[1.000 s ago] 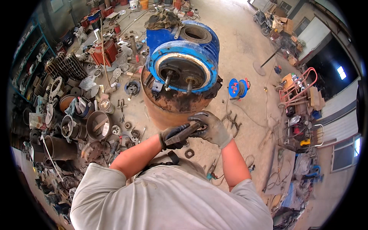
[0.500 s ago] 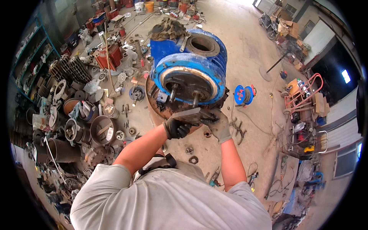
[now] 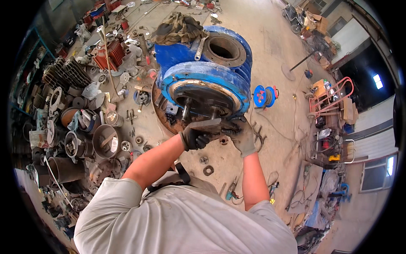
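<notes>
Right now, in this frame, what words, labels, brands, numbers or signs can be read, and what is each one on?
None can be read.
Held flat metal piece: no legible marking.
Blue housing: no legible marking.
Wrench on top of it: too small to tell.
Cable reel: any print is too small to read.
Cardboard box at right: too small and blurred to read.

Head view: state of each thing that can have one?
Housing: seated on rusty drum, top opening uncovered
Shafts: jutting from housing front, right one partly hidden
Plate: held up before housing
Left hand: gloved, closed on plate
Right hand: gloved, at plate's right end; grip unclear
Wrench: lying on housing
Cloth: crumpled on housing
Reel: on floor, cable wound on
</notes>
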Motion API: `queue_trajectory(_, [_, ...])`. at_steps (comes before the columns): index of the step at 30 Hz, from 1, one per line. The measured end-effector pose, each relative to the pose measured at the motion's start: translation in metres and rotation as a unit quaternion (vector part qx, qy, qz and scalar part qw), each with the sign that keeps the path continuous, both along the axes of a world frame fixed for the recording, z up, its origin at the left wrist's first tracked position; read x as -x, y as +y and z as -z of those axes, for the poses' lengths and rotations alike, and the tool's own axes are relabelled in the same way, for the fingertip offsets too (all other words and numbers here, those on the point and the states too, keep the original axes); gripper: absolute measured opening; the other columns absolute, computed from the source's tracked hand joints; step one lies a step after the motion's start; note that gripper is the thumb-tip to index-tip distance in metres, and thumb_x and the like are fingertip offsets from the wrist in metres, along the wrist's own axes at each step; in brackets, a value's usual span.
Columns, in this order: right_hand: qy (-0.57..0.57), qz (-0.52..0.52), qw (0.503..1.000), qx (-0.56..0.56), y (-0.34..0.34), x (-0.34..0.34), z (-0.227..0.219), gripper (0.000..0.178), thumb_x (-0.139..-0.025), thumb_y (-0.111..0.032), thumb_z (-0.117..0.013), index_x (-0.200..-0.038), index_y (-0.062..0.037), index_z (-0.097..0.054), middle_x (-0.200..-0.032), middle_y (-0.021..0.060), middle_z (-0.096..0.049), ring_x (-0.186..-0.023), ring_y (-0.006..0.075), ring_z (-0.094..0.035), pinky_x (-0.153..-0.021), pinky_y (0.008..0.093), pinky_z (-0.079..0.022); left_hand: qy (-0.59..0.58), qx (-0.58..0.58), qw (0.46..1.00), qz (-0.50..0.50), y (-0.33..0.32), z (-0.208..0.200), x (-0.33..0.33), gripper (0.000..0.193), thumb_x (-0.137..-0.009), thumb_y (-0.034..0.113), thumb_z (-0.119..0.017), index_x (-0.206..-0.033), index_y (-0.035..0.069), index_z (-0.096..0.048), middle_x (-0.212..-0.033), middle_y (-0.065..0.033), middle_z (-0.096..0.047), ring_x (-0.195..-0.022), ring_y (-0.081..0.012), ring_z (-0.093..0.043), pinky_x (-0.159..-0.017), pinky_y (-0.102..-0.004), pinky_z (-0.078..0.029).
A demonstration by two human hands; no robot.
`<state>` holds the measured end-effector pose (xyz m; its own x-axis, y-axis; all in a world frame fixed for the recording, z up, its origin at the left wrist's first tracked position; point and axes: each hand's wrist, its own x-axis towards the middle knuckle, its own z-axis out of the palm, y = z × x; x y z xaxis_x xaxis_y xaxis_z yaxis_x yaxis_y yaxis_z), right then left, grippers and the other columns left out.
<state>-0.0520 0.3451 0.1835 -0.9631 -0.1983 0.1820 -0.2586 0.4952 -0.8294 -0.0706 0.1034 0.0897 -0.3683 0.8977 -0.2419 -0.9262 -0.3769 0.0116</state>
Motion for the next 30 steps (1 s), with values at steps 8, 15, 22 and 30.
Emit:
queue_trajectory(8, [-0.03,0.023,0.998,0.047,-0.007,0.008,0.002,0.041,-0.078,-0.019,-0.091,-0.11,0.0015,-0.076,-0.108,0.0136,-0.072,-0.096,0.0266,-0.071,-0.086,0.0374,-0.057,0.013,-0.031,0.999,-0.002,0.002,0.024,0.021,0.065,-0.105,0.056,-0.051,-0.145,0.005,-0.056,-0.104,-0.0129,-0.07,-0.05,-0.0068,-0.042,-0.044,-0.019,-0.037])
queue_trajectory(15, [0.047,0.038,0.991,0.123,-0.012,0.003,0.012,0.041,-0.08,-0.013,-0.091,-0.114,0.0024,-0.074,-0.115,0.0131,-0.068,-0.102,0.0244,-0.068,-0.088,0.0372,-0.057,0.003,-0.044,0.999,0.008,-0.004,-0.005,0.023,0.06,-0.103,0.052,-0.052,-0.138,0.004,-0.062,-0.088,-0.0051,-0.063,-0.052,-0.0074,-0.045,-0.042,-0.0197,-0.034])
queue_trajectory(22, [0.018,0.01,0.963,0.268,-0.009,0.015,0.06,0.045,-0.083,0.001,-0.086,-0.124,0.0057,-0.068,-0.126,0.0126,-0.066,-0.113,0.024,-0.068,-0.097,0.0354,-0.059,0.013,0.062,0.998,-0.017,-0.011,-0.007,0.036,0.091,-0.088,0.075,-0.057,-0.141,0.001,-0.06,-0.094,-0.0095,-0.067,-0.055,-0.0109,-0.051,-0.043,-0.0221,-0.037])
queue_trajectory(30, [0.039,0.02,0.97,0.239,-0.008,0.011,0.057,0.047,-0.084,0.001,-0.084,-0.127,0.0065,-0.065,-0.129,0.0139,-0.066,-0.118,0.0243,-0.068,-0.099,0.037,-0.059,-0.005,0.143,0.988,-0.063,0.001,-0.04,0.028,0.115,-0.079,0.096,-0.043,-0.142,0.002,-0.06,-0.097,-0.0125,-0.069,-0.058,-0.0105,-0.051,-0.046,-0.023,-0.038])
